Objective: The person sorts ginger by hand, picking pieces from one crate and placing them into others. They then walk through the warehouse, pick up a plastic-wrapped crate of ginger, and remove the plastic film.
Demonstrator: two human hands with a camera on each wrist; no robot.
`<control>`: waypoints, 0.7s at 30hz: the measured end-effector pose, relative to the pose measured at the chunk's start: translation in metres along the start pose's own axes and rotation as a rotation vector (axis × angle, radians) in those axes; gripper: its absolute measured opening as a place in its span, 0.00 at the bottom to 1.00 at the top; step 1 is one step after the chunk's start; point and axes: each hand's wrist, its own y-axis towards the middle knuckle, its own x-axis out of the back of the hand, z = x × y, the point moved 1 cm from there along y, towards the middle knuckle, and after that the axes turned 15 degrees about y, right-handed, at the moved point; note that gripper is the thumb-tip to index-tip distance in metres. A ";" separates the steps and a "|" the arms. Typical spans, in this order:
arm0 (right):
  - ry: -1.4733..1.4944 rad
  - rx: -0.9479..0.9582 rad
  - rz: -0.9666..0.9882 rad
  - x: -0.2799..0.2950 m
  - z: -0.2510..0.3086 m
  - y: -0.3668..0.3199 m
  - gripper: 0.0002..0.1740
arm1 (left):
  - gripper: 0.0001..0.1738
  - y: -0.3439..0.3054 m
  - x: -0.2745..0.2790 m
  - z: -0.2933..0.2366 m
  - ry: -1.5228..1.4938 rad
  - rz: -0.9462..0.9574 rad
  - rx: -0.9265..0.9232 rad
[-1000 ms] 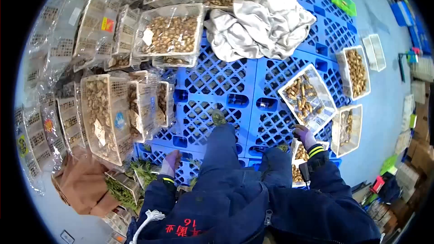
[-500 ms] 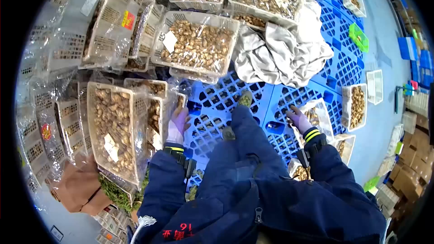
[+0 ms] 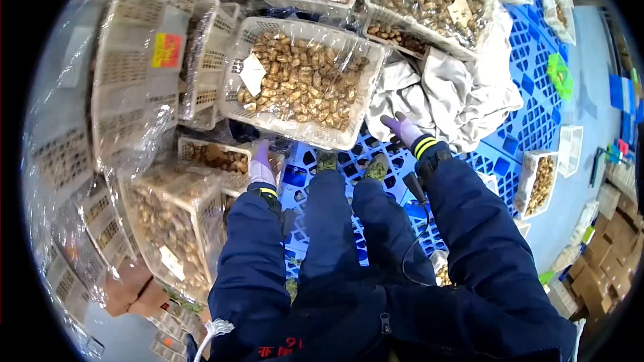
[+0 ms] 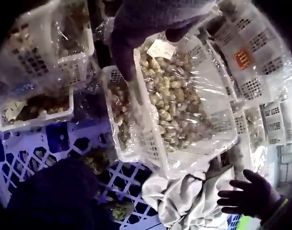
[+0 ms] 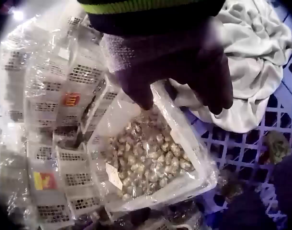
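Note:
A white plastic crate [image 3: 231, 104] of small brown mushrooms [image 3: 305, 80], under clear film with a white paper slip, lies in front of me on other crates. My gloved left hand [image 3: 263, 163] is below its near left corner, thumb and fingers apart. In the left wrist view that hand [image 4: 150, 28] overlaps the crate's rim. To the right of the crate is my gloved right hand [image 3: 403, 129], fingers spread, over a crumpled silvery cloth [image 3: 453, 97]. The right wrist view shows this hand [image 5: 170, 67] above the crate's edge with its fingers hanging loosely. Both hands hold nothing.
Film-wrapped crates [image 3: 137, 47] are stacked along the left, and another mushroom crate [image 3: 433, 0] stands at the back. Blue plastic pallets [image 3: 516, 121] lie underfoot. To the right are a mushroom crate [image 3: 537, 181], a white basket [image 3: 571, 151] and a green basket [image 3: 559, 76].
I have stepped forward, so the crate and cloth appear nearer. Both hands have reached up and forward, the right one leaving the loose crates at the right and coming over the cloth.

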 end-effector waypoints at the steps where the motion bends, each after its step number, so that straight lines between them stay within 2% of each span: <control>1: -0.019 0.026 0.006 -0.005 0.000 0.017 0.49 | 0.37 0.017 -0.004 -0.004 0.014 -0.005 0.022; 4: -0.026 0.166 -0.092 -0.030 0.001 0.056 0.42 | 0.43 0.071 -0.011 -0.006 0.087 -0.005 0.068; 6: 0.183 0.009 0.018 -0.044 0.001 0.075 0.38 | 0.45 0.104 -0.002 0.005 0.074 0.070 0.065; 8: 0.163 0.044 0.096 -0.054 -0.007 0.101 0.33 | 0.39 0.114 -0.012 0.007 -0.014 -0.016 0.107; 10: 0.107 0.089 -0.029 -0.064 -0.017 0.130 0.33 | 0.28 0.111 -0.021 -0.003 -0.060 0.048 0.104; 11: 0.219 -0.063 -0.136 -0.072 -0.010 0.130 0.35 | 0.28 0.122 -0.018 0.001 -0.036 0.038 0.115; 12: 0.289 -0.011 -0.079 -0.069 0.001 0.118 0.34 | 0.28 0.126 -0.017 0.003 -0.050 0.067 0.110; 14: 0.188 0.061 -0.124 -0.068 -0.006 0.137 0.31 | 0.33 0.142 -0.014 0.006 0.021 0.105 0.087; 16: 0.031 0.155 -0.112 -0.070 0.012 0.119 0.28 | 0.31 0.142 -0.020 -0.001 0.080 0.043 0.095; 17: -0.112 0.241 -0.096 -0.066 -0.003 0.134 0.27 | 0.30 0.139 -0.024 -0.004 0.111 0.014 0.101; 19: 0.017 0.267 -0.216 -0.068 -0.034 0.162 0.27 | 0.31 0.148 -0.021 -0.001 0.100 0.037 0.071; 21: -0.018 0.250 -0.232 -0.070 -0.016 0.132 0.27 | 0.30 0.152 -0.016 0.000 0.059 0.040 0.021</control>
